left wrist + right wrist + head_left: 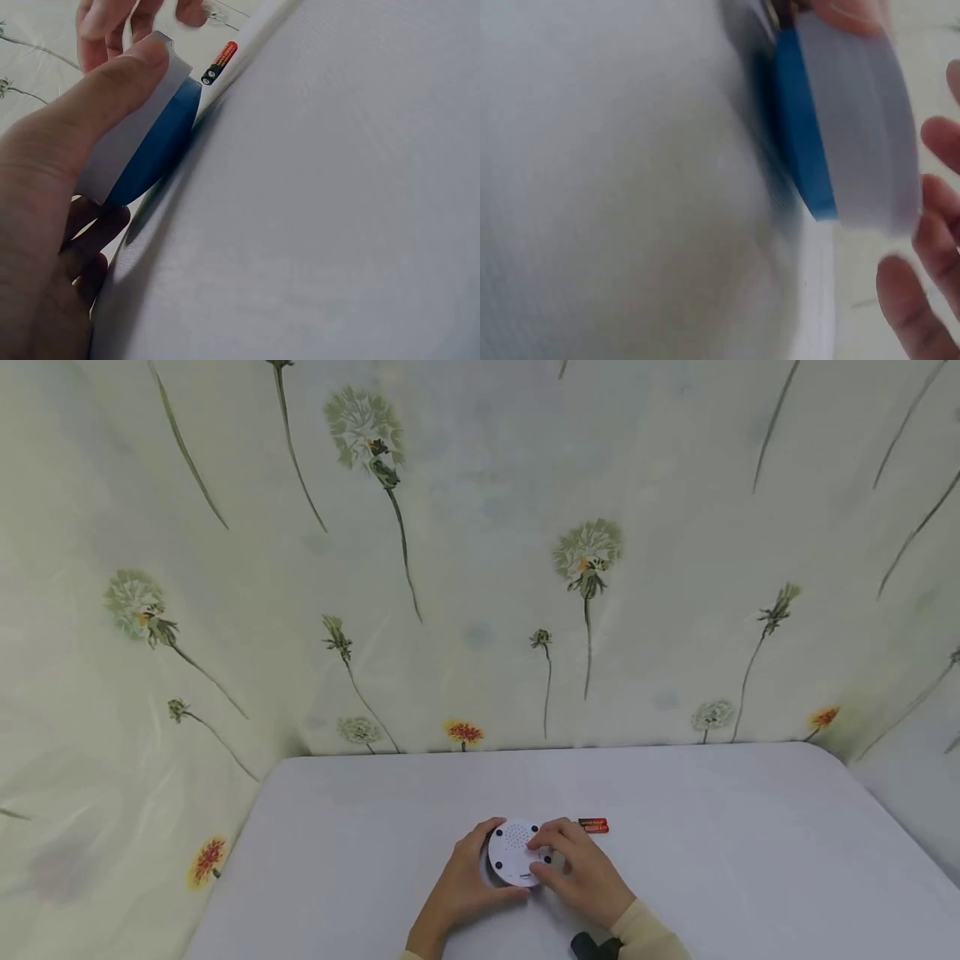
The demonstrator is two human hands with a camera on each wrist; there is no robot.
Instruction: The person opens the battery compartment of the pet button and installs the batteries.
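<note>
A round white device [512, 858] with a dotted speaker grille and several dark round feet is held face up above the table. Its side shows a white band and a blue part [159, 142] in the left wrist view. My left hand [467, 883] grips its rim, thumb at the near edge and fingers around the far side. My right hand [583, 870] is over its right side, fingers bent loosely and tips at the white face [866, 127]; whether they press on it is hard to tell. Two red-and-black batteries [594, 826] lie just beyond the right hand.
A white-covered table [360, 835] lies below the hands. Behind it hangs a cloth backdrop [480, 568] printed with dandelions and orange flowers. A black object [591, 947] is at the right wrist, by the cream sleeve [648, 933].
</note>
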